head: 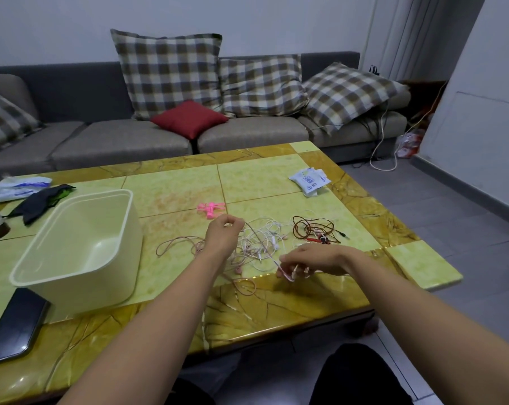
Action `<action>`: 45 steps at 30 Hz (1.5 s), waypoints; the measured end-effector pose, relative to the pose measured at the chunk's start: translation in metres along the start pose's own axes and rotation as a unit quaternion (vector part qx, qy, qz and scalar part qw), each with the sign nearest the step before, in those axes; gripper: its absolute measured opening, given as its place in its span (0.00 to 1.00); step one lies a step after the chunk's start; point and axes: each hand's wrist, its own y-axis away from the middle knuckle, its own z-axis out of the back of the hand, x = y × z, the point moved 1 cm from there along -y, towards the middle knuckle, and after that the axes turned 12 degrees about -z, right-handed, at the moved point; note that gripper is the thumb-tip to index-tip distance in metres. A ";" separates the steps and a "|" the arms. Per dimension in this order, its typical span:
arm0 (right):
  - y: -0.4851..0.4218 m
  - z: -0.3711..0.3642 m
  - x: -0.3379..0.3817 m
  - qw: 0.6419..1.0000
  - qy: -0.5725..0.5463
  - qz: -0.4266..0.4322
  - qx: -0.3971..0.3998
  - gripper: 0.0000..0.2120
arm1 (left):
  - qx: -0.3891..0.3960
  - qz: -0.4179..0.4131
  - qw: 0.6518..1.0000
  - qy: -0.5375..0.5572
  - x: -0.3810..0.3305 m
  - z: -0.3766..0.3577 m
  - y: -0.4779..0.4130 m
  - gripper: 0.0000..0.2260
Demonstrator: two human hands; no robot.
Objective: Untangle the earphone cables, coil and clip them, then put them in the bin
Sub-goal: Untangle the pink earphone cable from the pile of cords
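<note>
Just right of the cream bin [132,241], tangled earphone cables [262,244] lie on the bench [174,185], one pale strand pinched by the left hand [222,230] and gripped in the right hand [314,258]'s curled fingers.

Left hand [224,230] raised, fingers [235,223] pinched, right hand [311,260] lower, fingers curled

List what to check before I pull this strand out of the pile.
1. Left hand pinches the strand: ok.
2. Right hand holds its other part, looped at the fingers: ok.
3. Strand free of the white-pink tangle: not ok, it runs over it.
4. Which earbuds belong to it: cannot tell.
5. Pink clips within reach: ok.
6. Bin upright and open: ok.
</note>
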 end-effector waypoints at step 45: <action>-0.017 0.016 -0.009 0.944 0.099 0.041 -0.312 0.07 | 0.159 -0.138 0.956 -0.206 0.007 -0.003 0.005 0.07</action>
